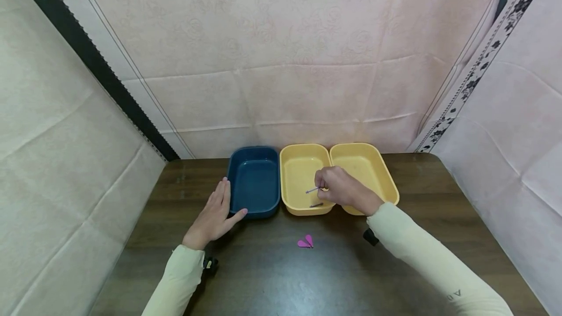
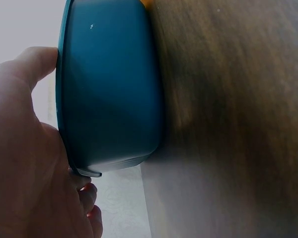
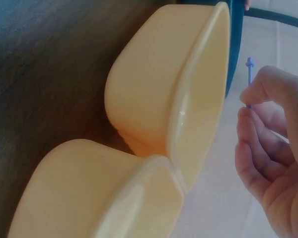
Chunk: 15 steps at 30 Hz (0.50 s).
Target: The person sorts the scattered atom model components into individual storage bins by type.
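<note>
My left hand lies against the left side of a blue plastic tub, fingers straight along its side and thumb at the near rim. In the left wrist view the thumb touches the rim. Over the middle yellow tub, my right hand pinches a thin purple-blue stick between thumb and fingertips. The stick has a small knobbed end, pointing left in the head view. A similar thin dark piece lies inside that tub, near its front wall.
A second yellow tub stands on the right, partly behind my right wrist. Two pink teardrop-shaped pieces lie together on the brown wooden table, in front of the tubs. Pale cloth hangs behind the table and along both sides.
</note>
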Available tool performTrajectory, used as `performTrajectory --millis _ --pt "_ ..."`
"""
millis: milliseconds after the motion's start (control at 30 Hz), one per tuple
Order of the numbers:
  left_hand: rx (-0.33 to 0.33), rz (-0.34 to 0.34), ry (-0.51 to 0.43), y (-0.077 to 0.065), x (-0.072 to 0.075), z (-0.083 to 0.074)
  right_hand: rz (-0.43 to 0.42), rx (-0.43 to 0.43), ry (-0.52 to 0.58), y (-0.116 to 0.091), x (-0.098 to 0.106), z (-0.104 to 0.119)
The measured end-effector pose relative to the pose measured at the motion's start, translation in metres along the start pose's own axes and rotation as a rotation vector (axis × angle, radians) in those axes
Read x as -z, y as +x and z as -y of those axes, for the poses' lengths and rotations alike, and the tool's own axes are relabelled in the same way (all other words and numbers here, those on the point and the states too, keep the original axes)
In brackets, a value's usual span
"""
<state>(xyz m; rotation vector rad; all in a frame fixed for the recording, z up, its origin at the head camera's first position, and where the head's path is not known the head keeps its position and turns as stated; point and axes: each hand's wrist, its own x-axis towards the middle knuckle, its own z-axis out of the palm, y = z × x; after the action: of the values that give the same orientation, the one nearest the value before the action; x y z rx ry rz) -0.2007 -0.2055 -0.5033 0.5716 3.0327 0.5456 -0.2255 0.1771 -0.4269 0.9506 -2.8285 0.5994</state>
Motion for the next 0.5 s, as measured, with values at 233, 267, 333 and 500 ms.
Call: performTrajectory --millis 233,267,333,500 --pt "0.004 -0.004 -0.003 -0.001 0.001 -0.001 0.002 -0.06 0.006 0.007 -0.013 -0.012" --pt "0.004 -0.003 -0.003 -0.001 0.001 -0.001 -0.004 -0.064 0.007 0.007 -0.015 -0.014" --pt "0.006 -0.002 -0.002 -0.001 0.001 -0.001 -0.007 -0.076 0.013 0.008 -0.018 -0.016" --pt "0.005 0.003 -0.003 0.0 0.0 0.0 0.0 -0.108 0.015 0.006 -0.018 -0.017"
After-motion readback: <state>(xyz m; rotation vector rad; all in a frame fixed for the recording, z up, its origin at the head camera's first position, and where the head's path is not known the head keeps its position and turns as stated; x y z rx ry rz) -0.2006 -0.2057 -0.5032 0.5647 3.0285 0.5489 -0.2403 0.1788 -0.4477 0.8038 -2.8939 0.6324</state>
